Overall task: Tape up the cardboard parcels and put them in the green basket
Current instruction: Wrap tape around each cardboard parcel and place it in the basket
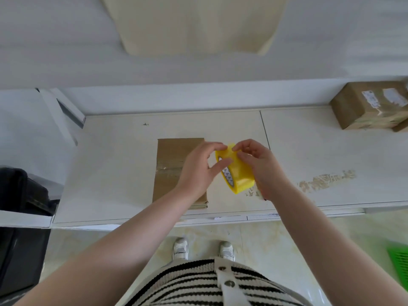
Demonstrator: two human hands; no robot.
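Observation:
A yellow tape roll (pixel 239 176) is held above the white table between both hands. My left hand (pixel 199 167) grips the roll's left side, thumb against its face and fingertips at its top edge. My right hand (pixel 259 164) holds the roll from the right and pinches at its top edge. A flat brown cardboard parcel (pixel 171 166) lies on the table just left of and under my left hand, with clear tape across its middle seam. A corner of the green basket (pixel 399 260) shows on the floor at the lower right edge.
Taped cardboard parcels (pixel 371 106) are stacked at the table's far right. Tape residue (pixel 326 180) marks the table (pixel 320 151) right of my hands. A black bin (pixel 19 195) stands at the left. A beige bag (pixel 194 25) hangs on the wall behind.

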